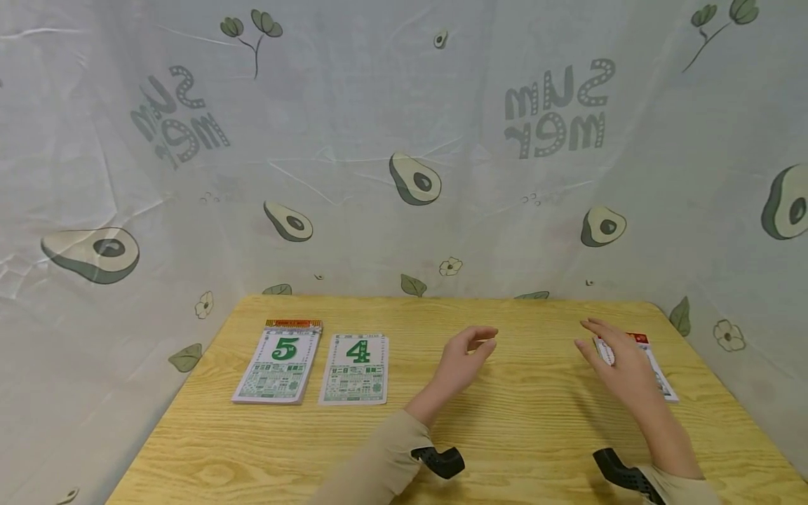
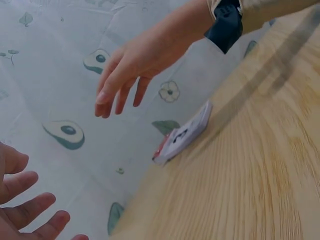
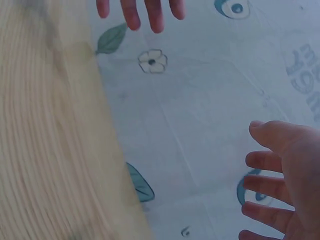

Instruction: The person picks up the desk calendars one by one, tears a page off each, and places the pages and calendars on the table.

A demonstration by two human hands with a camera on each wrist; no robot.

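Observation:
My left hand (image 1: pixel 459 361) is raised above the middle of the table, its fingers loosely bent and holding nothing. Over the right side, my right hand (image 1: pixel 625 368) hovers with relaxed fingers. It partly hides a calendar pad (image 1: pixel 659 379) with a red top strip. The left wrist view shows this pad (image 2: pixel 186 134) on the table below the right hand (image 2: pixel 150 57), with space between them. On the left lies a thicker tear-off calendar (image 1: pixel 278 368) reading a green 5. Beside it is a thin calendar page (image 1: pixel 355 372) with a green 4, nearer to my left hand.
The wood-grain table (image 1: pixel 505 435) ends at a pale curtain (image 1: pixel 353 126) printed with avocados, leaves and flowers, which hangs behind and at both sides. Black straps with curved mounts (image 1: pixel 442 463) sit at both sleeve cuffs.

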